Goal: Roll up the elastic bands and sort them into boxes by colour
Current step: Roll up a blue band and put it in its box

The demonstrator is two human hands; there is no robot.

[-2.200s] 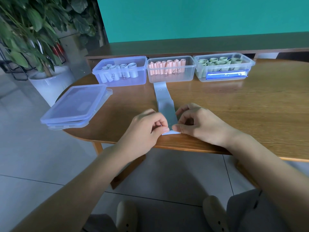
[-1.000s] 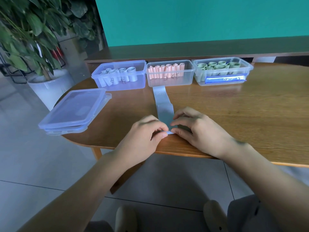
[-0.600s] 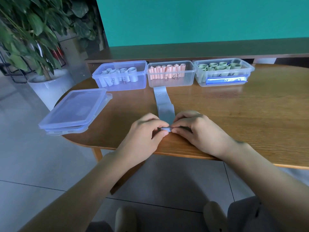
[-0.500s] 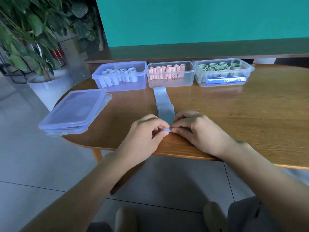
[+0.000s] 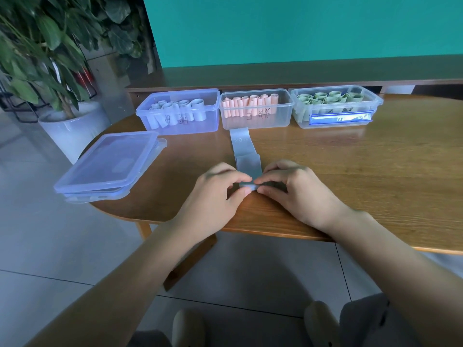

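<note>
A pale blue elastic band (image 5: 243, 152) lies flat on the surface, stretching straight away from both hands, its near end pinched into a small roll between the left hand (image 5: 217, 194) and right hand (image 5: 295, 190), equally close.

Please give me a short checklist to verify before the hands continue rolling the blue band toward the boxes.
1. Both hands on the roll: ok. The left hand and right hand pinch the near end of the blue band.
2. Roll started: ok, a small roll shows between the fingertips; its tightness: cannot tell.
3. Band lying flat ahead: not ok, a fold or step crosses it halfway.
4. Path ahead clear: ok up to the pink box, which the far end reaches.
5. Blue box open and with room: ok, its front part looks free.
6. Lids out of the way: ok, stacked at the table's left edge.
</note>
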